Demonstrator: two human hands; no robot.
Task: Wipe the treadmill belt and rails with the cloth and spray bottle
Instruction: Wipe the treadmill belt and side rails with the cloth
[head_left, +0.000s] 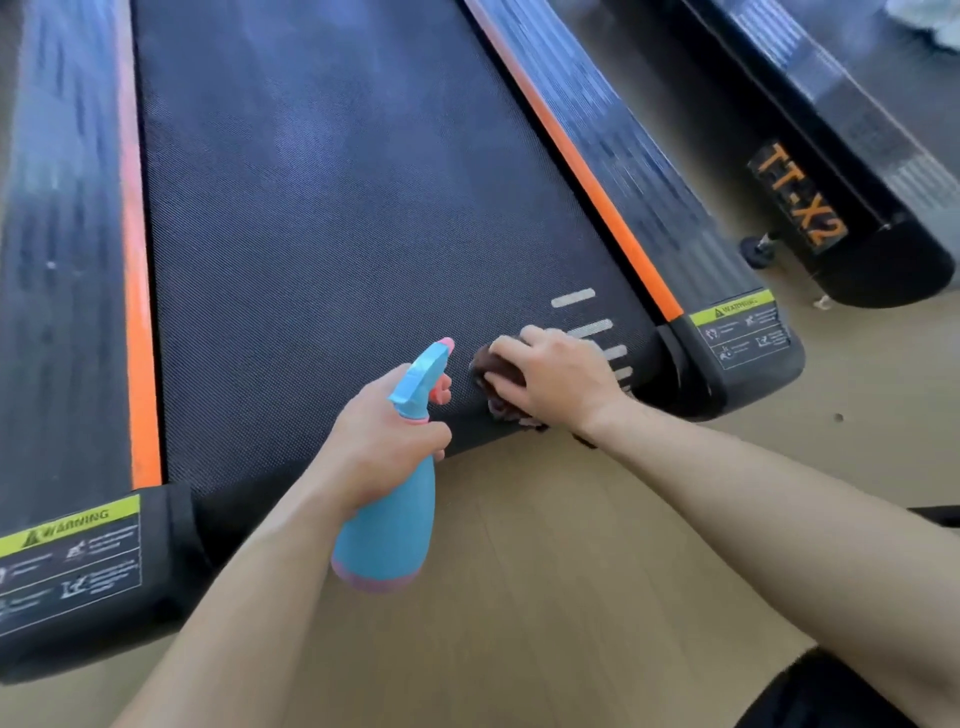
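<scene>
The black treadmill belt (332, 218) runs away from me between two dark side rails, the left rail (57, 249) and the right rail (639, 171), each edged with an orange strip. My left hand (384, 441) grips a blue spray bottle (389, 519) with a pink trigger and base, its nozzle pointing over the belt's rear edge. My right hand (561, 379) presses a dark brown cloth (496, 382) flat on the belt near its rear right corner, beside several grey stripes. Most of the cloth is hidden under my fingers.
Yellow warning labels sit on both rear end caps, the left end cap (72, 551) and the right end cap (743, 332). A second treadmill (841, 208) marked TT-X2 stands at the right, with a narrow gap of floor between. Light wooden floor (571, 597) lies behind the belt.
</scene>
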